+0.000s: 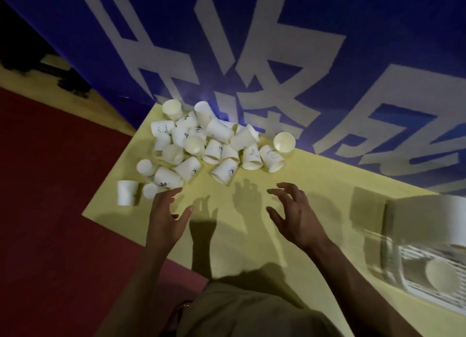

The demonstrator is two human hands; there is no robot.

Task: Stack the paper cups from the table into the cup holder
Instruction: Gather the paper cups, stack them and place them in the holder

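White paper cups (201, 145) lie heaped at the yellow table's (252, 235) far corner; the pale slatted cup holder (426, 273) sits right (blurred). Left hand (166, 218) and right hand (295, 218) hover spread, holding nothing. Reach step, judging by this; next needs 1 cup gripped.

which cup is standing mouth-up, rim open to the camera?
The paper cup at the right end of the pile, against the blue banner. Its round open mouth faces up; the others nearby lie tipped or stand inverted.
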